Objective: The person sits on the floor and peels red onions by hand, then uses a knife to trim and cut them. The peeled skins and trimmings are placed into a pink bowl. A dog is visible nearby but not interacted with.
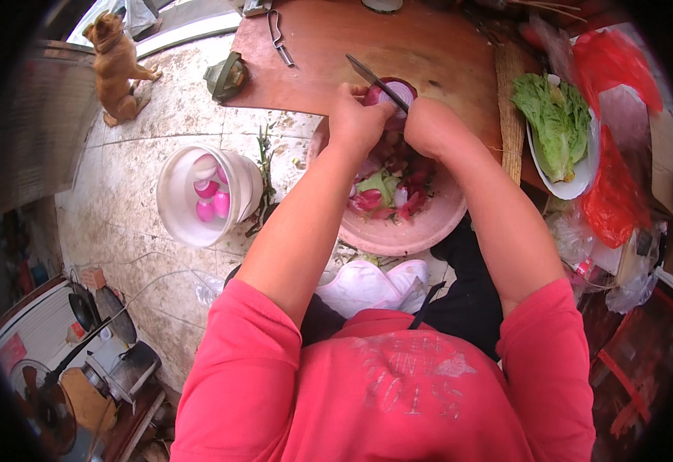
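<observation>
A cut red onion point(401, 91) with its pale rings facing up is at the near edge of the wooden table point(319, 86). My left hand point(359, 115) grips it from the left. In my right hand point(433, 128) is a kitchen knife point(371, 76), its blade slanting across the onion toward the upper left. Below both hands stands a pink basin point(397, 237) holding onion skins point(368, 199) and a green leaf scrap point(378, 183). My fingers and the blade hide part of the onion.
A white bucket point(169, 202) with several peeled onions point(205, 209) stands on the tiles at left. A peeler point(279, 39) lies on the table. Lettuce point(556, 127) rests in a white dish point(567, 187) at right, beside red plastic bags point(613, 190). A dog point(114, 72) sits at upper left.
</observation>
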### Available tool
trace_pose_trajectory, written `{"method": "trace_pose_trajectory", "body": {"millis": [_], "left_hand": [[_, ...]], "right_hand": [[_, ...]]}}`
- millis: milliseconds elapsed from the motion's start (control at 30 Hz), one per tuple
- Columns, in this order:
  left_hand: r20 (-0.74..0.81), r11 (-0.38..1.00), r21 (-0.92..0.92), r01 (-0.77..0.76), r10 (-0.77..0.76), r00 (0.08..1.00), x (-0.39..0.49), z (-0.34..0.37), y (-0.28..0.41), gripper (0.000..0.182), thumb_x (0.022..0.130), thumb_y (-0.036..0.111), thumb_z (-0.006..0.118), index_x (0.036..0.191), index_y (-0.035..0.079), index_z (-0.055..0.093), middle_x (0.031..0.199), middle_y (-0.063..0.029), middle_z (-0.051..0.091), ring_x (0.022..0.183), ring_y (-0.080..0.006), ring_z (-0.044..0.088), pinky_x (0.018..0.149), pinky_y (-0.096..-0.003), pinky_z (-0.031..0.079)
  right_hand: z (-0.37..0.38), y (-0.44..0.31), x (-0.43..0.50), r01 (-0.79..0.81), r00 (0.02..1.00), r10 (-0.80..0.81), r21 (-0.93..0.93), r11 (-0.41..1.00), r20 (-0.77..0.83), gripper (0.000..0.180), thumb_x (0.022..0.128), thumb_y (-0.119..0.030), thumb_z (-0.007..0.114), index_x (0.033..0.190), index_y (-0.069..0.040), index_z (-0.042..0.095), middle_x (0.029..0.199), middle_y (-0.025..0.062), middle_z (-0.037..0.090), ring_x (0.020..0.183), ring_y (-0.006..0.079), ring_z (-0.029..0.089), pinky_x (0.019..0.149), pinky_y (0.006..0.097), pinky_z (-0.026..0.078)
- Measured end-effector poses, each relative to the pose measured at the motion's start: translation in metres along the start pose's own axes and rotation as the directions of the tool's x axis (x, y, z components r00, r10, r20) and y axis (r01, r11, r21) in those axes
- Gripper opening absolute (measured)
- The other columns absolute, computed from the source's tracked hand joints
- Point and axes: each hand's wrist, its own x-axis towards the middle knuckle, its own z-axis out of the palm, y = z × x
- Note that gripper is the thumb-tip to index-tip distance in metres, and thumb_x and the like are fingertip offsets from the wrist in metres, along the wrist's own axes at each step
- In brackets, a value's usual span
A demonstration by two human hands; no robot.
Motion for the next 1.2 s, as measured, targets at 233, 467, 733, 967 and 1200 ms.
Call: {"method": "trace_pose_trajectory", "body": {"millis": [233,467,733,967,1200], "left_hand": [[0.015,0.998,-0.001,-0.067,0.067,0.998,0.001,-0.001,-0.016,0.057,0.082,0.007,0.078,0.127,-0.006,0.046,0.117,-0.0182,0.061,0.097,-0.025,0.067,0.075,-0.0344,0.061],[-0.049,0.995,0.004,-0.098,0.098,0.994,-0.001,0.003,-0.024,0.058,0.08,0.016,0.081,0.126,-0.004,0.052,0.116,-0.0177,0.066,0.101,-0.0264,0.067,0.088,-0.0356,0.056],[-0.021,0.99,0.03,-0.136,0.137,0.99,-0.002,0.0,-0.031,0.073,0.071,0.021,0.086,0.131,-0.001,0.051,0.125,-0.021,0.062,0.114,-0.0315,0.062,0.099,-0.0384,0.05],[0.082,0.872,0.318,-0.372,0.366,0.927,-0.027,0.0,-0.009,0.095,0.061,0.024,0.092,0.138,-0.002,0.045,0.131,-0.0224,0.057,0.122,-0.0335,0.057,0.105,-0.0404,0.047],[0.05,0.812,0.483,-0.328,0.348,0.936,-0.028,0.003,0.001,0.087,0.06,0.027,0.089,0.132,0.002,0.048,0.125,-0.0232,0.057,0.119,-0.0402,0.057,0.1,-0.0451,0.05]], "right_hand": [[0.017,0.008,0.008,-0.042,0.999,0.042,-0.046,0.998,-0.002,0.027,0.083,-0.008,0.059,0.103,-0.001,0.075,0.108,0.0241,0.071,0.103,0.0376,0.07,0.087,0.044,0.056],[0.008,-0.001,0.012,-0.069,0.996,0.072,-0.062,0.996,0.044,0.029,0.084,-0.008,0.062,0.11,-0.003,0.074,0.116,0.0197,0.071,0.109,0.0354,0.069,0.091,0.0432,0.055],[0.02,0.005,0.011,-0.082,0.996,0.083,-0.07,0.994,0.011,0.03,0.086,-0.01,0.062,0.113,-0.005,0.074,0.12,0.0178,0.07,0.112,0.0331,0.068,0.093,0.0425,0.055],[0.017,0.005,0.008,-0.075,0.997,0.075,-0.068,0.995,-0.003,0.028,0.086,-0.013,0.065,0.111,-0.004,0.075,0.117,0.0182,0.071,0.11,0.0328,0.069,0.092,0.0417,0.055],[0.023,0.009,-0.002,0.001,1.0,-0.002,-0.049,0.999,-0.02,0.023,0.083,-0.01,0.064,0.098,0.003,0.075,0.106,0.0277,0.07,0.102,0.0396,0.069,0.087,0.0451,0.056]]}}
